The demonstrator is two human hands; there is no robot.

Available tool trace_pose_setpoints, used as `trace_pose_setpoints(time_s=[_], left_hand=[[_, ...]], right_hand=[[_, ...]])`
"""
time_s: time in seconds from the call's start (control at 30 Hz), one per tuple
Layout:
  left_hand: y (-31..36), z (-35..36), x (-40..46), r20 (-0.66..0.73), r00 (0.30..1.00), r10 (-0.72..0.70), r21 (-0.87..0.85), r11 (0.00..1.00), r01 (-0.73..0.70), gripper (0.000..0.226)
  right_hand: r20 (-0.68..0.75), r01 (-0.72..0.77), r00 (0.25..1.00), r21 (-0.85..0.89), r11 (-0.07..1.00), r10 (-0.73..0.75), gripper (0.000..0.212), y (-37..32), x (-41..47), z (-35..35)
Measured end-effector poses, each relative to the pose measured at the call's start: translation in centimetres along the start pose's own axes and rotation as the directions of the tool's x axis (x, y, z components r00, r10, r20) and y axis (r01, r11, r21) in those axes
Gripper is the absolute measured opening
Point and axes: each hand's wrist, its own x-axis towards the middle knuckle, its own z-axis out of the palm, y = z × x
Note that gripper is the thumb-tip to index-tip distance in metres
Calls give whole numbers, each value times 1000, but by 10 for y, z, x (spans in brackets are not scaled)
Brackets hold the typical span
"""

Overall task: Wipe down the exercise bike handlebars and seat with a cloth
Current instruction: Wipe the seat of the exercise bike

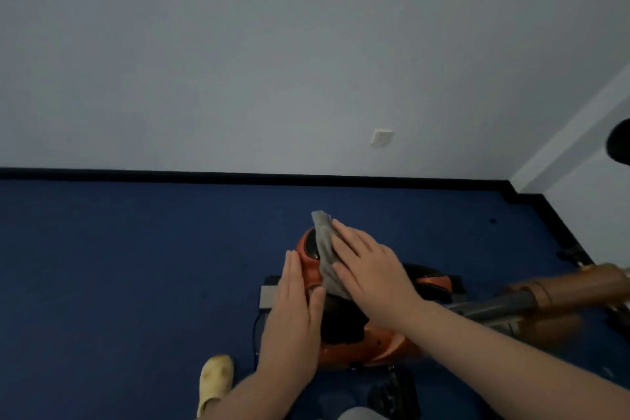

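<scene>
Hands on bike console, grey cloth under my right palm.

Nearest: yellow slipper (215, 382) with a matte rubbery look on the blue carpet (119, 266), and a black pedal (392, 392) low in view. Left hand (293, 314) flat, fingers straight and together, pressing the side of the orange console (308, 274). Right hand (366, 269) spread open, fingers straight, pressing the grey cloth (326, 252) down on the console top; cloth is soft, nubby and crumpled, one corner sticking up past my fingertips. Exercise bike (375, 344) body is glossy orange plastic with black panels; blurred brown handlebar grip (572, 286) juts right. Beyond: black skirting (204, 177), plain pale wall, white square socket (381, 137).
</scene>
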Motion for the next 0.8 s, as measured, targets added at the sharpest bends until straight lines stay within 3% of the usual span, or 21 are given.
trace_pose_setpoints(time_s=[0.03, 0.17, 0.2, 0.33, 0.43, 0.53, 0.6, 0.63, 0.73, 0.8], left_hand=[[-3, 1, -7, 5, 1000, -12, -4, 1000, 12, 72], [-4, 1, -14, -1, 999, -32, -18, 999, 32, 77], [-4, 0, -13, 7, 1000, -26, -28, 999, 26, 79], [-1, -5, -11, 53, 998, 40, -51, 998, -37, 89], [-1, -7, -11, 85, 996, 0, -7, 1000, 1, 93], [1, -8, -9, 96, 995, -17, 18, 1000, 15, 92], [2, -9, -9, 108, 994, -11, 25, 1000, 8, 91], [2, -11, -9, 115, 993, 1, 16, 1000, -3, 91], [0, -18, -8, 119, 990, 78, 11, 997, -80, 95], [-3, -23, -3, 135, 986, 99, 75, 991, -110, 99]], right_hand=[[37, 8, 999, 38, 999, -10, 60, 9, 0, -3], [161, -306, 947, 175, 936, 280, 46, 4, 46, -6], [158, -317, 943, 168, 933, 292, 47, -6, 55, -3], [31, 36, 999, 8, 999, -36, 71, -19, 42, 6], [67, 139, 987, 141, 980, -149, 64, 6, 38, 0], [195, -131, 978, 293, 947, 75, 47, 11, 64, -5], [249, -301, 938, 232, 925, 243, 45, -5, 83, -2], [245, -299, 936, 170, 939, 254, 45, -15, 87, 0], [70, 13, 997, 2, 1000, -13, 48, -34, 67, 4], [17, 148, 989, 3, 989, -148, 54, -25, 47, 2]])
